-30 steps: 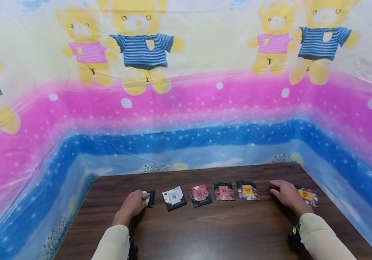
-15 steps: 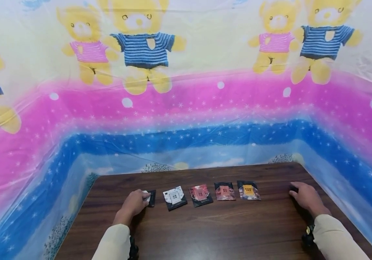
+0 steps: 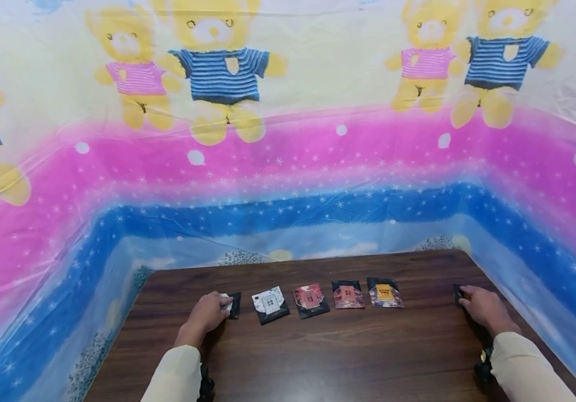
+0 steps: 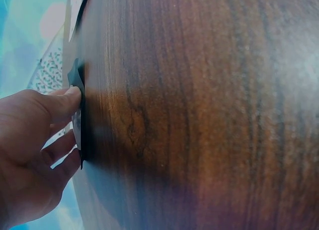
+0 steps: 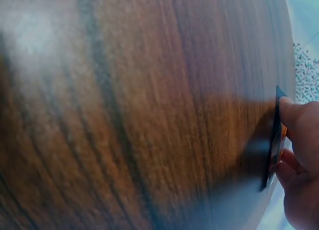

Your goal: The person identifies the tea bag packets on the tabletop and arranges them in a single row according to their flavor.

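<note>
At the left end of a row on the table, my left hand holds a small flat black-and-white sachet, most of it under the fingers. The left wrist view shows the thumb on one end of this sachet and fingertips at the other. Over on the right, my right hand grips another flat sachet, whose dark corner shows beyond the fingers. In the right wrist view, thumb and fingers lie along this sachet, which has an orange patch and rests close over the wood.
Between the hands lie a white-and-black sachet, a red one, a pinkish one and one with an orange label. The brown wooden table ends at a bear-printed curtain.
My right hand has moved right from beside the rightmost sachet, covered it, and now grips it with a dark corner showing. My left hand has stayed on its sachet.
</note>
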{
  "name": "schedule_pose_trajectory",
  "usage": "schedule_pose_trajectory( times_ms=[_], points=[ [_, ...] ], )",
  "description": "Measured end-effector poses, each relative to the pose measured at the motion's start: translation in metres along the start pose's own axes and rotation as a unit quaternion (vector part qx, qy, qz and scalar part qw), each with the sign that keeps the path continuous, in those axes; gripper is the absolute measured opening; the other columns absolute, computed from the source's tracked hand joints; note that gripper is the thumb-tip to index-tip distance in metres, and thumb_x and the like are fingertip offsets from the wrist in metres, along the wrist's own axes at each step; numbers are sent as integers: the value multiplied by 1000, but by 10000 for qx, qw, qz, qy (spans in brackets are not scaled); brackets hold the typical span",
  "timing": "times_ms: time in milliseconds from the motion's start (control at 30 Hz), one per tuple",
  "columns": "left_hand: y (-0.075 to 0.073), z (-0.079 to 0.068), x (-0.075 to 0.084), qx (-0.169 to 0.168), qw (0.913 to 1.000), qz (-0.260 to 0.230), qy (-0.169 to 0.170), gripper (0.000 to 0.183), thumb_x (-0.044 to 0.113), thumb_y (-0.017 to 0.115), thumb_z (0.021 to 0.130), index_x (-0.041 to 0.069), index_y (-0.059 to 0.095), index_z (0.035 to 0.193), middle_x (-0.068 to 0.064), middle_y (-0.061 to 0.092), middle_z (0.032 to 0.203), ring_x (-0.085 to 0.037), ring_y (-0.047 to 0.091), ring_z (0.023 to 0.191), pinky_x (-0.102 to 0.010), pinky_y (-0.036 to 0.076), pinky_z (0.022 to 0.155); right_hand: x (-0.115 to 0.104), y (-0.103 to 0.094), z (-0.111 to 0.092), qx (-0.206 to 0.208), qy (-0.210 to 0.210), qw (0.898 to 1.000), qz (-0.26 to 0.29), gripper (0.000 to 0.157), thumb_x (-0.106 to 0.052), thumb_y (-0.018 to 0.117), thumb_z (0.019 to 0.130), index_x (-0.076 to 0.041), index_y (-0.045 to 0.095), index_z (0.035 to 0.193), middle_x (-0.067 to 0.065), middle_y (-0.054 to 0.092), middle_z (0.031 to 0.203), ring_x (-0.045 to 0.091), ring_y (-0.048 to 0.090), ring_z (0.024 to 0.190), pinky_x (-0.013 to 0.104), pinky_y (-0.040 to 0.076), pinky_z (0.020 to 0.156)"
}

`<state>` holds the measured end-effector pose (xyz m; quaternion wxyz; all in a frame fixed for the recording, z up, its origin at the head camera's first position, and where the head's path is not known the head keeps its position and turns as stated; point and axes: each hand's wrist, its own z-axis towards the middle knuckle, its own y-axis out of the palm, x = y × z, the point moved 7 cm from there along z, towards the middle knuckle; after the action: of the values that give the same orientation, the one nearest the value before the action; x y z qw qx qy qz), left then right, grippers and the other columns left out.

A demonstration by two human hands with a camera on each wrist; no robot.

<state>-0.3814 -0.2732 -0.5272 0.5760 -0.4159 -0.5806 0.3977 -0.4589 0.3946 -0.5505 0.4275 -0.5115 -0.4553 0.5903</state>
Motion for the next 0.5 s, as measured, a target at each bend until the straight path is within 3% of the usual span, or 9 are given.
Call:
schedule_pose_trajectory(
  times_ms=[500],
  points=[
    [-2,-1,0,32,10000,-60,24,41,8,70,94,10,67,135,-20,66,115,-37,65,106,-52,54,91,-6,1,-2,31,127,9998,150,50,-18,64,98,8,55,141,38,48,142,61,49,122,69,42,98]
  ],
)
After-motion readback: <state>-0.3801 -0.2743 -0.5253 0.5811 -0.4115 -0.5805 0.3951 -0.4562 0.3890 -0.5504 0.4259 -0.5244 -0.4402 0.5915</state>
